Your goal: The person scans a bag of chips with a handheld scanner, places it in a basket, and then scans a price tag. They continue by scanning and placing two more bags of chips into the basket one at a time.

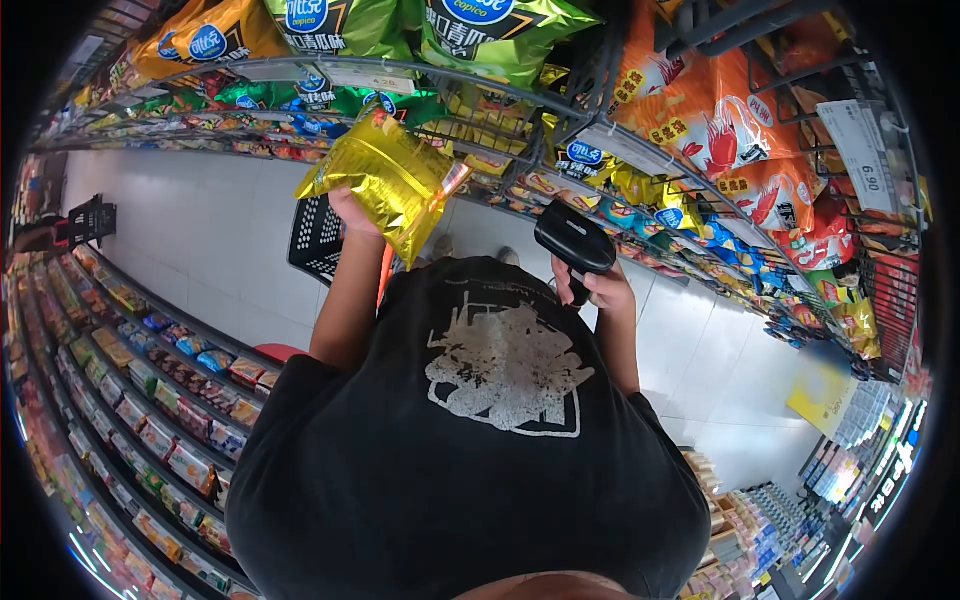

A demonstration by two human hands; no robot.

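Note:
A shiny yellow bag of chips (392, 178) is held up in front of me on the left, its back side turned partly toward me. My left hand (355, 212) grips the bag's lower left side, with the fingers mostly hidden behind it. On the right, my right hand (598, 288) is wrapped around the handle of a black handheld barcode scanner (575, 236). The scanner's head points away from me, toward the shelves. Bag and scanner are apart, with a gap between them.
Snack shelves (500, 95) run across in front, stocked with green chip bags (490, 40) and orange bags (735, 125). A black shopping basket (316, 238) stands beyond my left forearm. Another shelf row (150, 400) curves along the left. A price tag (858, 155) hangs at right.

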